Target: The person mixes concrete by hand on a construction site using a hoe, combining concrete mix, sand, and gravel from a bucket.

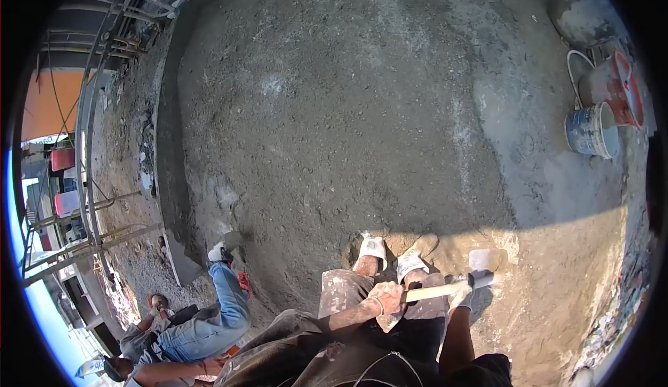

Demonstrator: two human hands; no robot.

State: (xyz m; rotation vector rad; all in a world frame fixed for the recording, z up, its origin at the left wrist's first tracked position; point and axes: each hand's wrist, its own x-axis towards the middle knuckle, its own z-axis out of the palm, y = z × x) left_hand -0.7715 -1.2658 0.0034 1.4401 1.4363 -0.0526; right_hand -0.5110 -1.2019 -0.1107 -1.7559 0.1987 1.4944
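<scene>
My left hand (387, 296) is closed round the pale wooden handle (428, 292) of a tool, low in front of my body. Farther right along the same handle, my right hand (460, 295), in a whitish glove, grips near its dark end. A flat pale grey blade (486, 259) shows just beyond that dark end, close over the sunlit ground. My feet, in mud-smeared whitish footwear (372, 249), stand at the edge of the rough grey surface (334, 129).
At lower left a person in blue jeans (233, 293) is crouched or seated beside a low concrete edge (165, 150). A white bucket (591, 131) and a reddish tub (616, 89) stand at right. Metal scaffolding (87, 150) runs along the left. Rubble (604, 338) lies at lower right.
</scene>
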